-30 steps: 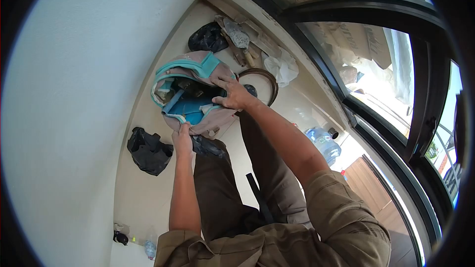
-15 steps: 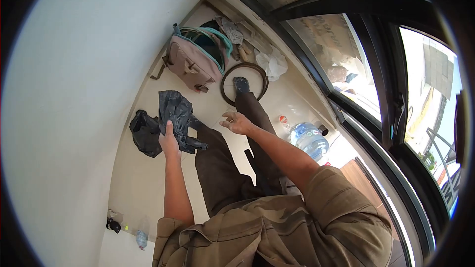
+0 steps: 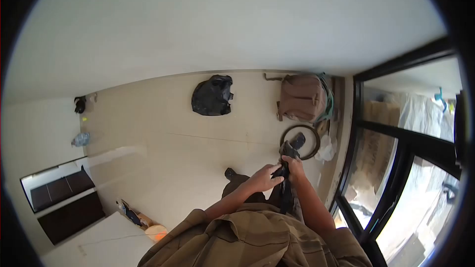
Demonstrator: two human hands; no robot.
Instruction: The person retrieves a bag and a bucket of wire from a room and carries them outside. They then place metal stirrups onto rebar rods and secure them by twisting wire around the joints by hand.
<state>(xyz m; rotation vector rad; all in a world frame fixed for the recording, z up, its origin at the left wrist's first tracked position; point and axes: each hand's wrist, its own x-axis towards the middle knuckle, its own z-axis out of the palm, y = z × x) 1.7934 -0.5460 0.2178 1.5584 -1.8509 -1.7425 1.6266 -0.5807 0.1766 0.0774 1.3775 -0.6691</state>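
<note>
Both my hands are close together in front of my body, with a bunched black plastic bag (image 3: 284, 170) between them. My left hand (image 3: 265, 177) is closed on the bag from the left side, its thumb lying along it. Higher up and to the right, my right hand (image 3: 294, 166) is wrapped round the same bag. The bag is gathered into a narrow strip that hangs down toward my lap. Below the hands, one of my shoes (image 3: 298, 141) rests inside a dark coiled ring (image 3: 315, 151).
Another black bag (image 3: 212, 97) lies on the floor near the wall. A pink backpack (image 3: 303, 98) stands by the window corner, with white plastic (image 3: 326, 149) below it. A clear bottle (image 3: 80, 140) is at the far left, and an orange-and-white container (image 3: 157, 233) sits lower left.
The view has swung left. The black bag, earlier spread out in my left hand, is now bunched between both hands. My right hand has moved from empty and open to holding it.
</note>
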